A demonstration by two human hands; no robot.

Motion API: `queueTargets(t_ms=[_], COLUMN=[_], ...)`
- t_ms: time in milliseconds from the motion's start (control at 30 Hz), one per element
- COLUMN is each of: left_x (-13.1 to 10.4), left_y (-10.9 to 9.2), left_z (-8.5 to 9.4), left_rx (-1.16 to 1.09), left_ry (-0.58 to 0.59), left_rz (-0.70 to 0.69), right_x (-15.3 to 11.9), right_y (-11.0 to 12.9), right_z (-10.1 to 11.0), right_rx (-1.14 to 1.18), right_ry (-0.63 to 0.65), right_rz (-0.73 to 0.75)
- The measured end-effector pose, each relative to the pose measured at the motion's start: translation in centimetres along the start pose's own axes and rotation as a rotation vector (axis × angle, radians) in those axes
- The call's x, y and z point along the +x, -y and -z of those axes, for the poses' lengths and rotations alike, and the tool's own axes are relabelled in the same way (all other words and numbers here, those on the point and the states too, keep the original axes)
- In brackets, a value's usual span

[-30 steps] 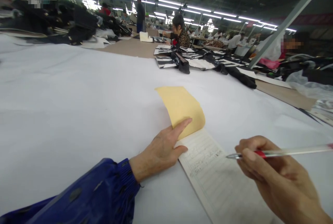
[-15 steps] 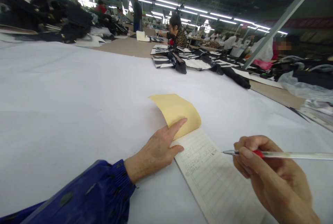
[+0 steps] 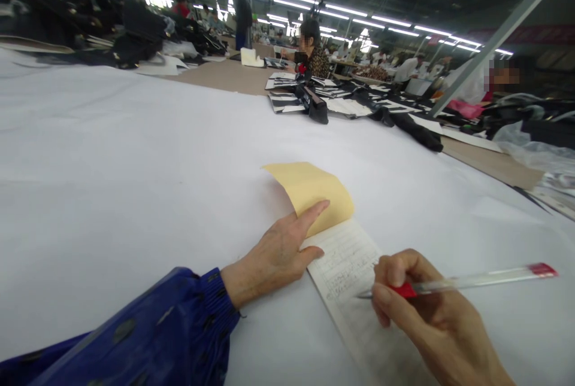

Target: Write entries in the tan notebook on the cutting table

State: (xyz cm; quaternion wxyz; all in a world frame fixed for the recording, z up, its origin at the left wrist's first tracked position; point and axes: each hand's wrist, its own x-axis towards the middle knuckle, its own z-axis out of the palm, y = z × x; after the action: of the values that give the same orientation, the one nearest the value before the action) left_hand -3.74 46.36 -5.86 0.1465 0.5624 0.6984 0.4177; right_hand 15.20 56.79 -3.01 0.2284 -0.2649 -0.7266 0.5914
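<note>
A lined notepad (image 3: 354, 320) with handwriting near its top lies on a white sheet, its yellow cover (image 3: 317, 185) folded up and back. My left hand (image 3: 281, 251) rests with thumb and forefinger apart, the forefinger on the cover and the thumb on the page's left edge. Between the fingers of my right hand (image 3: 422, 308) is a pen (image 3: 476, 279) with a red grip and red end cap. Its tip is over the page, just below the written lines; whether it touches the paper I cannot tell.
White sheet (image 3: 157, 182) covers the table. Black and white cut pieces (image 3: 314, 102) lie at its far edge, with a person (image 3: 317, 54) behind them. Dark material (image 3: 130, 27) is piled at far left. A slanted metal pole (image 3: 498, 39) and clear plastic (image 3: 534, 146) are at right.
My right hand has moved left and slightly down with the pen, bringing the tip over the page. My left hand keeps its hold on the notepad. The whole view has shifted slightly.
</note>
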Motion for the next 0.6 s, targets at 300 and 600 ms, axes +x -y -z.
queueTargets(t_ms=[300,600], left_x=[0.0,-0.2], left_y=[-0.1,0.1], left_z=[0.1,0.0], left_rx=[0.006,-0.008], left_ry=[0.010,-0.002], left_rz=[-0.016,-0.014], right_x=[-0.5,-0.6], right_y=[0.2,-0.8], right_z=[-2.5,-1.8], right_rx=[-0.083,-0.198], right_ry=[-0.048,0.011], right_rz=[-0.181,-0.065])
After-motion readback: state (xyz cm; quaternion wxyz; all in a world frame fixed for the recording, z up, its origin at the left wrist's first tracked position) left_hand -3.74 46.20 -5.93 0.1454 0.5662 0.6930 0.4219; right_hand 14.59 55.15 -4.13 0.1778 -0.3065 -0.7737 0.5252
